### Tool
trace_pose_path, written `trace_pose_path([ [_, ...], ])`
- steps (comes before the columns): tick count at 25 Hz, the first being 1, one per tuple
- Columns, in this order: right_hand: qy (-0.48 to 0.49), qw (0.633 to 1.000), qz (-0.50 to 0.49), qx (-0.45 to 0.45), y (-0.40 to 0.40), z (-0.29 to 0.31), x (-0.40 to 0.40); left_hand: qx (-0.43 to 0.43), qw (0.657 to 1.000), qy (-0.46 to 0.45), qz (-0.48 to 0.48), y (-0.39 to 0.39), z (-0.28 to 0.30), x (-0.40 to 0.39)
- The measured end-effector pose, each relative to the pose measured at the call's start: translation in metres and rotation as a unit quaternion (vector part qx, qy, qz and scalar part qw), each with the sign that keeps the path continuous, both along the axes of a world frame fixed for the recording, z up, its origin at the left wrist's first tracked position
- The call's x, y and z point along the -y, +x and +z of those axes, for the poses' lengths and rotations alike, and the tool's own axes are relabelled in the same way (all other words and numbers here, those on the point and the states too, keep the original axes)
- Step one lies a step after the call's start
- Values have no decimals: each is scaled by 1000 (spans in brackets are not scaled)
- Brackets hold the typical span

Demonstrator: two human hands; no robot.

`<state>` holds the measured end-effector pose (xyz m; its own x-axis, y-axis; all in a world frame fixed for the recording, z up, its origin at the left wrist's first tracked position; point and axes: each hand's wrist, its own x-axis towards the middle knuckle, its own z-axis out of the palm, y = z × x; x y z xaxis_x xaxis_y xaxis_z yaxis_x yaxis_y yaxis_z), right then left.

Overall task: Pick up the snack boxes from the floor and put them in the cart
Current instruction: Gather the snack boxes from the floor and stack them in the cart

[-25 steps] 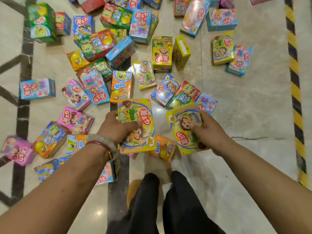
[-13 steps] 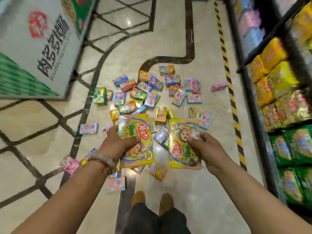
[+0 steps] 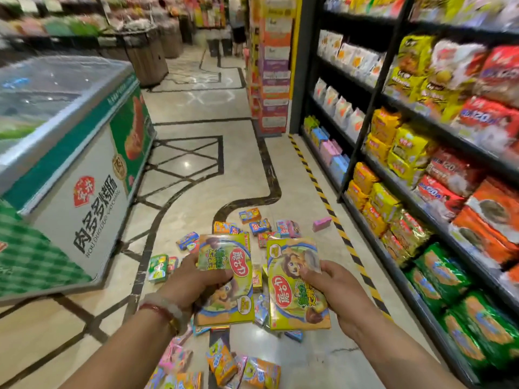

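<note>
Two yellow snack boxes are lifted, the left hand (image 3: 193,282) gripping one box (image 3: 226,279) and the right hand (image 3: 327,284) gripping the other box (image 3: 295,284); carrying is in hand. Many boxes (image 3: 252,228) lie scattered on the floor (image 3: 196,192); no cart shows, so finding it seems next.

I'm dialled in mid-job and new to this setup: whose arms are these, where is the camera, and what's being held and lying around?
There is no machine here: a person wears one camera on the head, looking forward and down a shop aisle. The left hand holds a flat yellow-green snack box; the right hand holds a second yellow-green snack box. More small colourful snack boxes lie scattered on the glossy beige tiled floor. A white-and-green chest freezer stands left, black shelves of snack bags right. No cart shows.
</note>
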<state>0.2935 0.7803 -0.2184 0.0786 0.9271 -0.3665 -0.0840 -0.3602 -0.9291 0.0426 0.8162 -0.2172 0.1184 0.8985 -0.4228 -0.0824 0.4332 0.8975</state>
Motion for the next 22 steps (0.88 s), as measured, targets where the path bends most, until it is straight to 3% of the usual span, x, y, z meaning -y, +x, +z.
trace_pose_path([
  [11,56,964,-258,-28,-42,38,131,17,975,31,-221,-18,51,36],
  [19,53,903,-423,-45,-23,54,268,-2,926,44,-375,70,72,106],
  [22,57,872,-485,-29,-6,58,331,2,893,50,-447,116,73,149],
])
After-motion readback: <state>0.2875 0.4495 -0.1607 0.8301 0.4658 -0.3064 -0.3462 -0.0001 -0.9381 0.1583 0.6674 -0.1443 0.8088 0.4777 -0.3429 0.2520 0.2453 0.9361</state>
